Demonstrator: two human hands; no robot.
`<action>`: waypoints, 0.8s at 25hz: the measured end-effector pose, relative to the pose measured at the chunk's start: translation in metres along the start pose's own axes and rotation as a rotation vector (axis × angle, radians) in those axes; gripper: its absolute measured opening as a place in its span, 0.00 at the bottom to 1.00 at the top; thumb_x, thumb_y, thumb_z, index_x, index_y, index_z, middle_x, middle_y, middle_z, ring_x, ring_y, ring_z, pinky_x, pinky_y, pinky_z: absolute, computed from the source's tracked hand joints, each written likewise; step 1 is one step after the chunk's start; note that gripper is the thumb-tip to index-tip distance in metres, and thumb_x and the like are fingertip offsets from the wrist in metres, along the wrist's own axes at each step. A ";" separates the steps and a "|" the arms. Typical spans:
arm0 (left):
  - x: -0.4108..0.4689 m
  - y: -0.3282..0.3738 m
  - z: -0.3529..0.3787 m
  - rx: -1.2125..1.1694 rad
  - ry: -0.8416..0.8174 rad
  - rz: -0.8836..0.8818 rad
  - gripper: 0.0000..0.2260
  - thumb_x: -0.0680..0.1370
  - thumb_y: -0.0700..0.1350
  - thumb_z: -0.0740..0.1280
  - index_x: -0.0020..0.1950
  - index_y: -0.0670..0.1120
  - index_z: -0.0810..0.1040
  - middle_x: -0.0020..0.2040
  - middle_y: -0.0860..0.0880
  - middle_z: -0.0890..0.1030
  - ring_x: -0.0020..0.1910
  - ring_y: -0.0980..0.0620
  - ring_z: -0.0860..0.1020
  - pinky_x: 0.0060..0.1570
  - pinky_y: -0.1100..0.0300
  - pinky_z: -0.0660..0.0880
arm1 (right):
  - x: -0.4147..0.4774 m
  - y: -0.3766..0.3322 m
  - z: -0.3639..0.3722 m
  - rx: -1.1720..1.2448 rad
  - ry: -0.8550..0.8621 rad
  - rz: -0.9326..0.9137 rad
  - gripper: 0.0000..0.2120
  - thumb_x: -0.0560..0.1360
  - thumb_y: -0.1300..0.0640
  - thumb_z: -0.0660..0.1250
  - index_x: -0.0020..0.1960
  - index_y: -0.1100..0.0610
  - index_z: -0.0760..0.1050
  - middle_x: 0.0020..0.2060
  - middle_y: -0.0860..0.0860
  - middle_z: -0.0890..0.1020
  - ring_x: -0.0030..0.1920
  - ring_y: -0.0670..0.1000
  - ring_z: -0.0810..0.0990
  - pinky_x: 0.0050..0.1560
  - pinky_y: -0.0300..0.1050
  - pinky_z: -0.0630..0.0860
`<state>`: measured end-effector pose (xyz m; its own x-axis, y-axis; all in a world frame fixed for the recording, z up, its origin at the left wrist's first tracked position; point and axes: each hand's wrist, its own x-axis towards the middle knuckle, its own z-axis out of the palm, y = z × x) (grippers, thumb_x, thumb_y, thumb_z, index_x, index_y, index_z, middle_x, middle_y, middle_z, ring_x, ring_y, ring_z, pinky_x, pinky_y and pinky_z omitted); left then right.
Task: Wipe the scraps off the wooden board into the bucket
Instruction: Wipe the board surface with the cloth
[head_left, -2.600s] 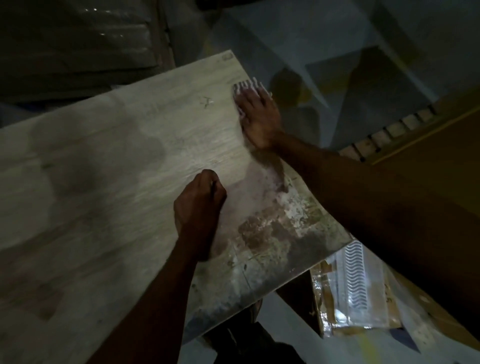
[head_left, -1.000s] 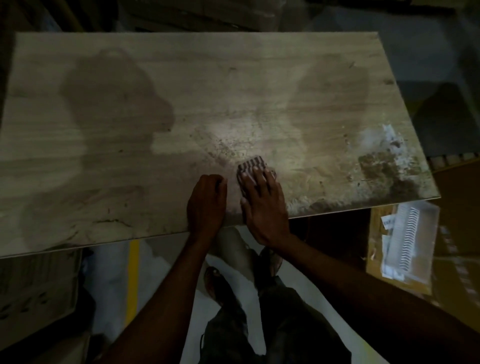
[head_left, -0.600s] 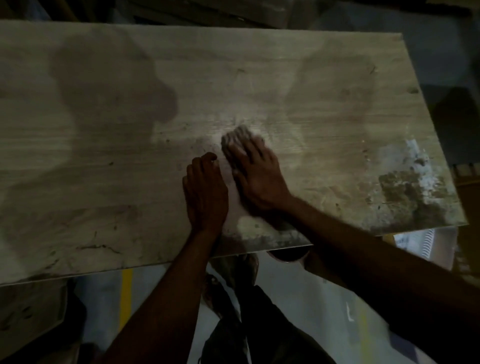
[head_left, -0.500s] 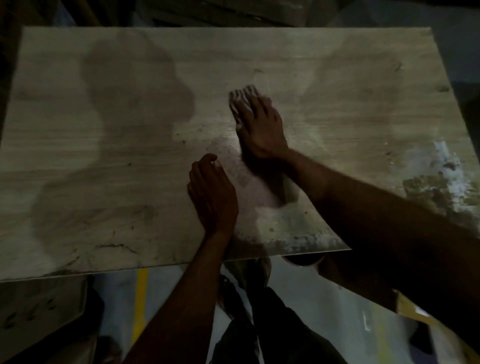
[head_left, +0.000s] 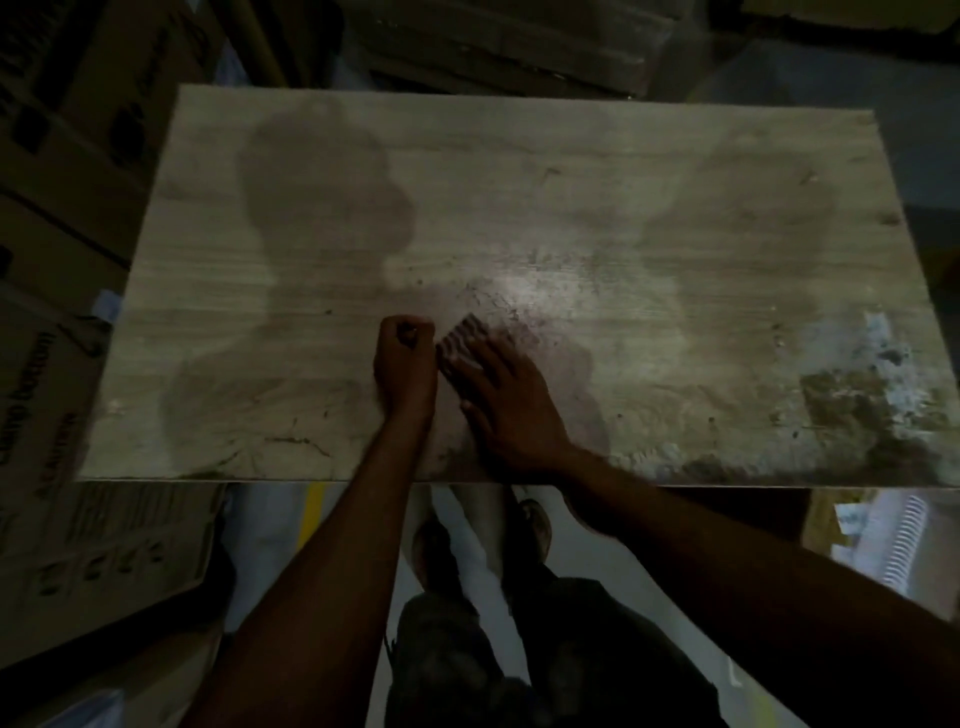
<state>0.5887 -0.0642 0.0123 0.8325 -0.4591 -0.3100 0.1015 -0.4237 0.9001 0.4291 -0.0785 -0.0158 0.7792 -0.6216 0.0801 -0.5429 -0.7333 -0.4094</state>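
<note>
So the right hand (head_left: 506, 402) has come back in. Half a second ago it was stretched out toward the middle of the big pale wooden board (head_left: 571, 171); now it's pulled in closer to the board's near edge, right beside the left hand (head_left: 405, 364). Looks to me like the return half of a wiping stroke, dragging stuff toward the near edge.

Only the head view here. The right hand is flat, fingers straight and a bit spread, pressing down on a small dark ribbed wiping pad (head_left: 460, 338) that pokes out past the fingertips. The left hand is balled into a fist resting on the board, touching the pad's side; I can't see anything in it.

The dark speckly scraps (head_left: 524, 306) are still scattered just beyond the pad, mid-board. There's also a crusty white-and-brown patch (head_left: 878, 395) at the board's near right corner. I can't make out the bucket, so plenty is left to do.
</note>
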 end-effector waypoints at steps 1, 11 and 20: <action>0.000 -0.004 -0.006 -0.024 -0.019 -0.037 0.03 0.79 0.45 0.69 0.48 0.49 0.76 0.45 0.44 0.81 0.42 0.48 0.79 0.41 0.57 0.75 | -0.017 -0.010 0.006 0.041 0.032 -0.002 0.28 0.82 0.52 0.64 0.80 0.48 0.62 0.79 0.55 0.67 0.81 0.59 0.60 0.80 0.56 0.56; 0.037 0.002 -0.092 -0.143 -0.071 -0.242 0.07 0.80 0.42 0.66 0.43 0.48 0.73 0.30 0.48 0.71 0.22 0.55 0.66 0.23 0.66 0.62 | 0.000 -0.114 0.003 0.792 0.151 0.402 0.19 0.80 0.58 0.67 0.71 0.55 0.76 0.63 0.52 0.82 0.63 0.55 0.81 0.65 0.54 0.78; 0.087 0.049 -0.020 0.390 -0.324 0.282 0.09 0.79 0.47 0.66 0.59 0.50 0.80 0.58 0.49 0.82 0.57 0.48 0.79 0.57 0.57 0.74 | 0.109 -0.017 -0.123 2.068 0.407 0.770 0.32 0.74 0.59 0.64 0.78 0.63 0.68 0.72 0.65 0.75 0.66 0.60 0.81 0.66 0.56 0.78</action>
<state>0.6775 -0.1092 0.0355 0.5830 -0.7856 -0.2074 -0.3597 -0.4784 0.8011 0.4845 -0.1676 0.1114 0.4117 -0.7629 -0.4984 0.5695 0.6424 -0.5129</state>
